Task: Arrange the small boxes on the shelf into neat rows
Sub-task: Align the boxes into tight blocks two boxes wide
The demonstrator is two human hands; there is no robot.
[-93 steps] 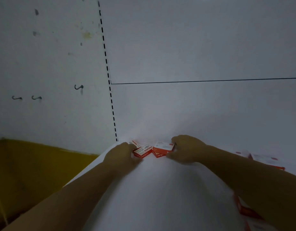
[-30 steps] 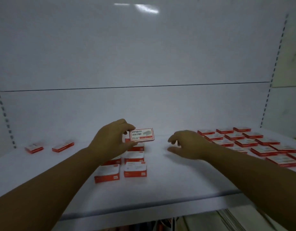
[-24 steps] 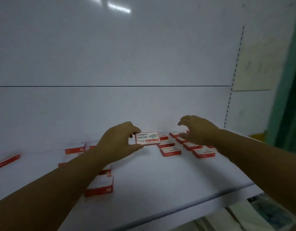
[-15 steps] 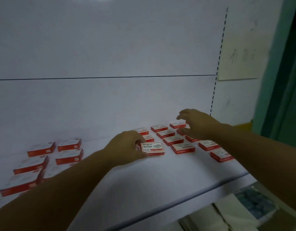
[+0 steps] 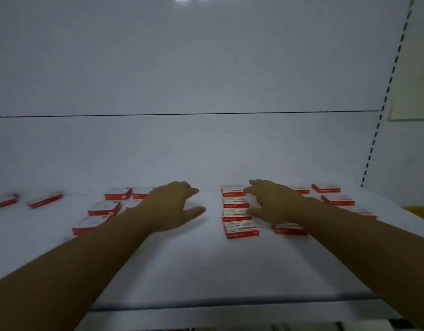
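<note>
Shows left hand (image 5: 172, 206) and right hand (image 5: 274, 203), fingers (image 5: 190, 190) spread, empty; places box column (image 5: 235, 203) at right hand's 9 o'clock, nearer it.

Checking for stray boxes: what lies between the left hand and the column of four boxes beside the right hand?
Nothing: in the head view, only bare white shelf separates the left hand from the column of four boxes.

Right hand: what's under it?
Under the right hand only one red box pokes out at the near edge. Any boxes farther back in that row are covered; contact cannot be told.
</note>
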